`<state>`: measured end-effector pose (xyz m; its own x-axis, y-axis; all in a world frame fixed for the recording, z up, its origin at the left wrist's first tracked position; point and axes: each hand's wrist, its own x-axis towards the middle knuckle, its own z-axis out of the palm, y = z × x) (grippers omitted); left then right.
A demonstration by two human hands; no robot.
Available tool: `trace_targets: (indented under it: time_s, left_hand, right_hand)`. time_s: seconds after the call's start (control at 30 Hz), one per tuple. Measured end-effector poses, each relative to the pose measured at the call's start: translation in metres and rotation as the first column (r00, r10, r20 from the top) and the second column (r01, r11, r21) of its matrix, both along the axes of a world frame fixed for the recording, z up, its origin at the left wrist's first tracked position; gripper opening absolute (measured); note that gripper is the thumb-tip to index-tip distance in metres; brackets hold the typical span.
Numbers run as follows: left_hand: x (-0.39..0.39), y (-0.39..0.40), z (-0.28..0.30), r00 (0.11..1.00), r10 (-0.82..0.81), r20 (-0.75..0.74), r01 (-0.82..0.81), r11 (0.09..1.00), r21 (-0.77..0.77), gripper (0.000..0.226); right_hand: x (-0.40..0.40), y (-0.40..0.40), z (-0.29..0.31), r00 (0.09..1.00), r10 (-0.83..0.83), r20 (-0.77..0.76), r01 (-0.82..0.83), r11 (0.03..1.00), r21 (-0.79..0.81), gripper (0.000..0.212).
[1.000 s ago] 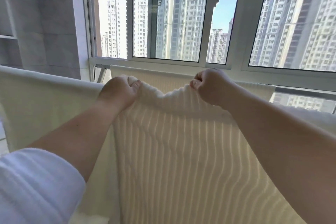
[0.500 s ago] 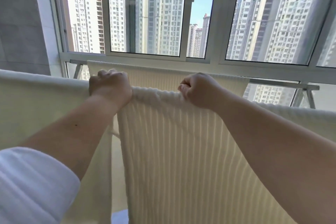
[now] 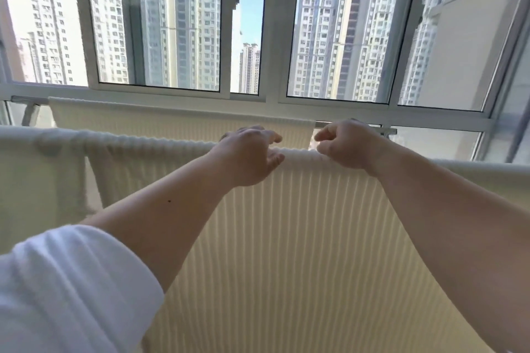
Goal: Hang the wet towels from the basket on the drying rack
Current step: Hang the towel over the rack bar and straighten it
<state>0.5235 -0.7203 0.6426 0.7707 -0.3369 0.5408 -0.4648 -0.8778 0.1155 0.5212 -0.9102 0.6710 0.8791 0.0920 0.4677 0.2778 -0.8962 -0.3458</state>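
Head: left hand (image 3: 249,156) fingers loose on ribbed towel (image 3: 301,238); right hand (image 3: 348,143) curled (grip unclear).

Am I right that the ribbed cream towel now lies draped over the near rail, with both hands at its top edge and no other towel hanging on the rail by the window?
Not quite. The head view shows another ribbed towel hanging on the far rail by the window. The rest holds: the ribbed cream towel lies draped over the near rail, with the left hand and right hand at its top edge.
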Motion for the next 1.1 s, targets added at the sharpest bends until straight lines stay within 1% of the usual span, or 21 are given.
trace_targets:
  time_s: [0.1,0.27,0.3,0.4,0.5,0.53,0.57,0.6,0.67,0.73,0.8,0.87,0.93,1.0,1.03,1.1]
  left_hand:
    - [0.001,-0.04,0.0,1.0,-0.009,0.001,0.01,1.0,-0.012,0.047]
    - [0.004,-0.111,0.0,1.0,0.003,-0.009,-0.003,1.0,-0.006,0.048]
    - [0.006,-0.123,0.001,1.0,0.005,-0.015,-0.006,1.0,-0.018,0.048]
    - [0.013,-0.157,0.0,0.999,0.024,-0.021,-0.025,0.999,-0.034,0.047]
    - [0.022,-0.191,-0.004,0.999,0.046,-0.022,-0.047,0.998,-0.038,0.047]
    - [0.026,-0.212,-0.004,0.999,0.044,-0.015,-0.044,0.998,-0.038,0.047]
    - [0.027,-0.214,-0.005,0.998,0.054,-0.02,-0.055,0.997,-0.048,0.046]
    - [0.03,-0.232,-0.006,0.998,0.056,-0.021,-0.057,0.997,-0.048,0.045]
    - [0.035,-0.25,-0.008,0.998,0.063,-0.026,-0.064,0.997,-0.05,0.038]
    - [0.041,-0.266,-0.01,0.998,0.048,-0.032,-0.05,0.995,-0.086,0.029]
    - [0.045,-0.268,-0.009,0.999,0.028,-0.042,-0.034,0.986,-0.161,0.024]
    - [0.049,-0.265,-0.008,0.999,0.033,-0.026,-0.038,0.982,-0.184,0.021]
    - [0.054,-0.264,-0.009,0.999,0.04,-0.019,-0.043,0.983,-0.18,0.019]
    - [0.056,-0.267,-0.011,0.999,0.044,0.001,-0.043,0.977,-0.208,0.018]
    - [0.056,-0.268,-0.01,0.998,0.05,0.027,-0.042,0.967,-0.25,0.018]
    - [0.052,-0.268,-0.003,0.986,0.088,0.139,-0.029,0.924,-0.381,0.02]
  right_hand:
    - [0.003,-0.052,-0.003,0.996,-0.081,-0.028,0.081,0.996,-0.022,0.03]
    - [0.021,-0.139,-0.005,0.975,-0.198,-0.103,0.198,0.98,-0.013,0.036]
    - [0.024,-0.155,-0.006,0.969,-0.223,-0.104,0.221,0.975,-0.03,0.035]
    - [0.03,-0.2,-0.007,0.952,-0.289,-0.105,0.282,0.956,-0.078,0.021]
    - [0.04,-0.243,-0.011,0.928,-0.356,-0.105,0.345,0.932,-0.114,0.024]
    - [0.039,-0.261,-0.012,0.926,-0.36,-0.115,0.349,0.931,-0.104,0.019]
    - [0.04,-0.261,-0.013,0.933,-0.337,-0.126,0.327,0.94,-0.095,0.013]
    - [0.038,-0.272,-0.014,0.938,-0.312,-0.151,0.308,0.95,-0.051,0.015]
    - [0.037,-0.283,-0.015,0.956,-0.208,-0.208,0.23,0.969,0.09,0.022]
    - [0.035,-0.296,-0.018,0.971,-0.102,-0.218,0.151,0.964,0.22,0.019]
    - [0.036,-0.303,-0.021,0.986,-0.044,-0.164,0.085,0.964,0.25,0.019]
    - [0.037,-0.301,-0.023,0.994,-0.02,-0.105,0.043,0.973,0.225,0.027]
    - [0.041,-0.298,-0.025,0.998,-0.006,-0.055,0.013,0.99,0.139,0.027]
    - [0.046,-0.295,-0.026,0.999,-0.033,0.021,0.032,0.998,0.049,0.023]
    - [0.048,-0.295,-0.026,0.995,-0.053,0.084,0.05,0.998,0.038,0.022]
    - [0.048,-0.29,-0.018,0.967,-0.084,0.242,0.058,0.992,0.112,0.022]
